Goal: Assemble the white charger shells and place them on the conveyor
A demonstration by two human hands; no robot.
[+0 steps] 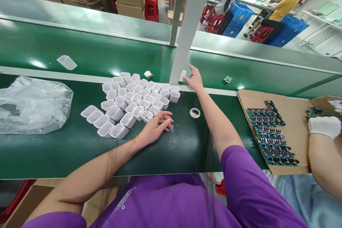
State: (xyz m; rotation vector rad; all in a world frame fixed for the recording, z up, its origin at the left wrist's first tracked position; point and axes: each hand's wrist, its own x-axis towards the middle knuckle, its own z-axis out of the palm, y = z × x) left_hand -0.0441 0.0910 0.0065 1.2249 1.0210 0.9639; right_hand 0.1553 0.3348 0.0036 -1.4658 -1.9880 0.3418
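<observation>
My left hand (156, 127) rests at the near right edge of a cluster of white plastic cups (131, 108), fingers stretched out. By its fingertips lie tiny clear pieces (172, 128) on the green work surface. My right hand (195, 79) reaches over the far strip beside the white post, thumb and fingers apart. Just left of it, a white piece (182, 75), partly behind the post, looks like another cup; whether the thumb touches it I cannot tell. Below that forearm sits a roll of white tape (195, 113).
A clear plastic bag (34, 107) lies left. On the far green belt are a lone cup (66, 62) and small circuit parts (148, 74) (228, 79). At right, circuit boards (269, 135) cover cardboard (299, 142), near another person's gloved hand (324, 127). A white post (187, 25) stands ahead.
</observation>
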